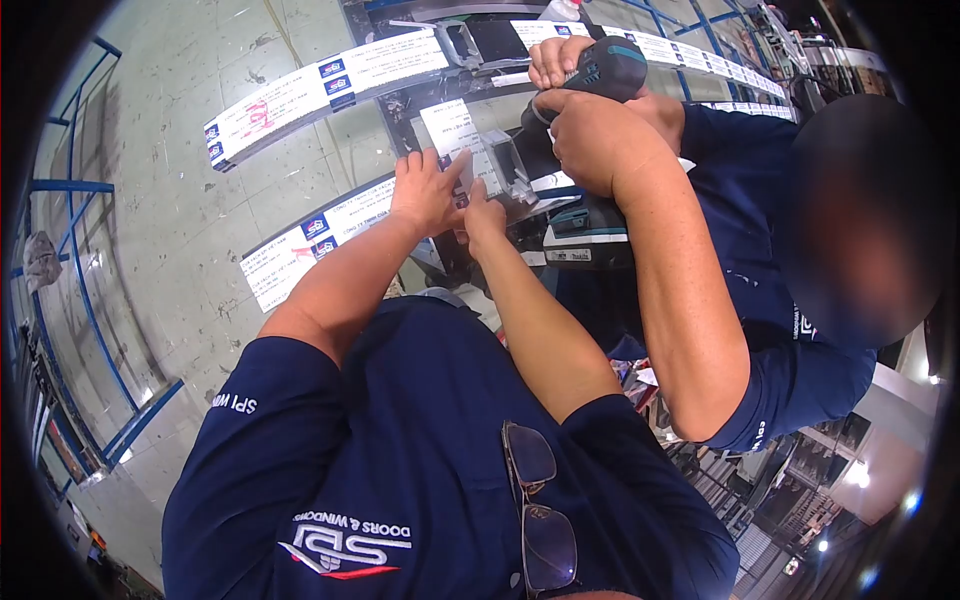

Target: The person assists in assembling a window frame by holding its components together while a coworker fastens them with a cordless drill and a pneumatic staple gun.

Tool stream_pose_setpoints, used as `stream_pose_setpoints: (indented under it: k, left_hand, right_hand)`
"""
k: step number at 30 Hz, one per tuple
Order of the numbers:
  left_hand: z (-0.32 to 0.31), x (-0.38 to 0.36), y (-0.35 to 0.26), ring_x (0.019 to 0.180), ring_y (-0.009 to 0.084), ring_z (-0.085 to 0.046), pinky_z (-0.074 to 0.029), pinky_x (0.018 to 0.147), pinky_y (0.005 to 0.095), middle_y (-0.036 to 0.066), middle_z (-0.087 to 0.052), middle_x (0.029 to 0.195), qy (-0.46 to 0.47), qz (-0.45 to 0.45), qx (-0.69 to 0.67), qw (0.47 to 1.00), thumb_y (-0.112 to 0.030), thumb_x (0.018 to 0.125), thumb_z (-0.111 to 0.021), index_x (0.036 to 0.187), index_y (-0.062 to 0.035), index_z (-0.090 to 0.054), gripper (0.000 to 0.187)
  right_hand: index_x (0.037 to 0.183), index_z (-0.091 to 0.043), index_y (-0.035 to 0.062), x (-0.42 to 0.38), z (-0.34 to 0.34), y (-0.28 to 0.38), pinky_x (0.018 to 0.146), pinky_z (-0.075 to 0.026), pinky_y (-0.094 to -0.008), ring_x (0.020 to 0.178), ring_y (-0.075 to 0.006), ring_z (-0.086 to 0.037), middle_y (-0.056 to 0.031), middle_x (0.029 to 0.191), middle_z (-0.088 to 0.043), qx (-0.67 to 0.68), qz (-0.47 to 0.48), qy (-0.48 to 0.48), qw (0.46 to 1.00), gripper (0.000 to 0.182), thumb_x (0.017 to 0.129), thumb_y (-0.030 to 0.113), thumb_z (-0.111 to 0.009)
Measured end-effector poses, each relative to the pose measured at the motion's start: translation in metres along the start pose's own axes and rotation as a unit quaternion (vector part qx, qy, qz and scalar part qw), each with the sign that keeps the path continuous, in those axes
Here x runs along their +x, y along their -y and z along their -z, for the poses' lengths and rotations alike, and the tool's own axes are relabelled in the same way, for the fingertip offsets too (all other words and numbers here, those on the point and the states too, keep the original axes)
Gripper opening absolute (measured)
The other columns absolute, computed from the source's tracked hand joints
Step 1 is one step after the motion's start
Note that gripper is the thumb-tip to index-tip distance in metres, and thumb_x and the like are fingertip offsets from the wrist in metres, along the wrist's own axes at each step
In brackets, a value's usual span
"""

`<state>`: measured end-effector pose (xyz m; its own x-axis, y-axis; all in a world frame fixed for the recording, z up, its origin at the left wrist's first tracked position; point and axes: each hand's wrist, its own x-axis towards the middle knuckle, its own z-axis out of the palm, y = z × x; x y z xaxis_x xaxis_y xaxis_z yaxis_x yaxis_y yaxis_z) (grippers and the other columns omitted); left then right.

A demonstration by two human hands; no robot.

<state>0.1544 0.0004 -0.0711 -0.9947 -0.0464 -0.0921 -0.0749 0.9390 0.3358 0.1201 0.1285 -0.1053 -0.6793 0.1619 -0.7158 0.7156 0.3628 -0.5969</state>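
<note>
The fingers of the left hand (428, 192) are stretched out with the thumb set apart, lying at the edge of a short white-printed piece (448, 122); the right hand (485, 218) is close beside it, index finger extended toward the same piece. Whether either hand is gripping cannot be told, since the undersides are hidden. The piece lies crosswise between two long white-labelled profiles, one (290, 262) running beside the left forearm, the other (335, 82) farther from the person. Just right of the piece stands a grey metal bracket (513, 170). Near it, a co-worker in a navy shirt (720, 190) holds a dark power tool (607, 70) with both hands, and below this sits a teal-and-black object (585, 222). Sunglasses (535, 470) hang on the person's own navy shirt (430, 400). Blue metal racks (75, 187) stand on the tiled floor (180, 110) at the left.
</note>
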Motion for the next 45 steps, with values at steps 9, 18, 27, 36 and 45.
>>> stream_pose_setpoints:
  k: [9, 18, 27, 36, 45]
  left_hand:
    - [-0.001, 0.001, 0.001, 0.112, 0.0344, -0.048, -0.035, 0.101, 0.0455, 0.018, -0.051, 0.119, -0.001, 0.002, -0.009, 1.0, -0.056, 0.082, -0.068, 0.156, -0.0264, -0.042, 0.084]
    - [-0.002, 0.0, 0.002, 0.111, 0.0345, -0.048, -0.035, 0.101, 0.0453, 0.019, -0.051, 0.119, 0.001, -0.002, -0.011, 1.0, -0.058, 0.081, -0.069, 0.156, -0.0261, -0.042, 0.087]
    - [-0.001, 0.001, 0.002, 0.112, 0.0349, -0.048, -0.034, 0.101, 0.0456, 0.019, -0.051, 0.119, 0.0, -0.003, -0.011, 1.0, -0.058, 0.08, -0.069, 0.157, -0.0265, -0.041, 0.088]
    - [-0.002, 0.001, 0.001, 0.113, 0.0347, -0.047, -0.034, 0.102, 0.0452, 0.019, -0.05, 0.121, 0.003, 0.001, -0.012, 1.0, -0.058, 0.081, -0.069, 0.157, -0.0267, -0.04, 0.087]
    - [0.0, 0.001, 0.0, 0.113, 0.0345, -0.048, -0.034, 0.102, 0.0446, 0.018, -0.05, 0.121, 0.006, 0.003, -0.01, 1.0, -0.057, 0.081, -0.07, 0.157, -0.0266, -0.04, 0.087]
  right_hand:
    - [0.11, -0.064, -0.0081, -0.003, -0.002, 0.002, 0.05, -0.049, -0.0405, 0.068, -0.0284, -0.066, -0.0177, 0.092, -0.071, -0.007, 0.015, -0.015, 1.0, 0.071, 0.102, 0.06, -0.049]
    - [0.11, -0.065, -0.0083, 0.001, -0.001, -0.001, 0.054, -0.052, -0.0411, 0.076, -0.03, -0.069, -0.0184, 0.098, -0.072, -0.007, 0.006, -0.011, 1.0, 0.07, 0.102, 0.06, -0.05]
    - [0.11, -0.066, -0.0096, -0.004, -0.002, 0.001, 0.052, -0.051, -0.0414, 0.072, -0.0293, -0.069, -0.0193, 0.099, -0.072, -0.001, 0.028, -0.019, 0.999, 0.071, 0.102, 0.06, -0.051]
    - [0.113, -0.064, -0.0113, -0.008, 0.001, 0.004, 0.054, -0.054, -0.0402, 0.075, -0.031, -0.071, -0.022, 0.1, -0.072, -0.013, 0.022, -0.011, 1.0, 0.075, 0.101, 0.061, -0.049]
    - [0.114, -0.064, -0.011, 0.01, -0.002, -0.007, 0.057, -0.055, -0.0426, 0.078, -0.0321, -0.071, -0.0219, 0.103, -0.072, -0.016, 0.025, -0.016, 0.999, 0.074, 0.102, 0.06, -0.049]
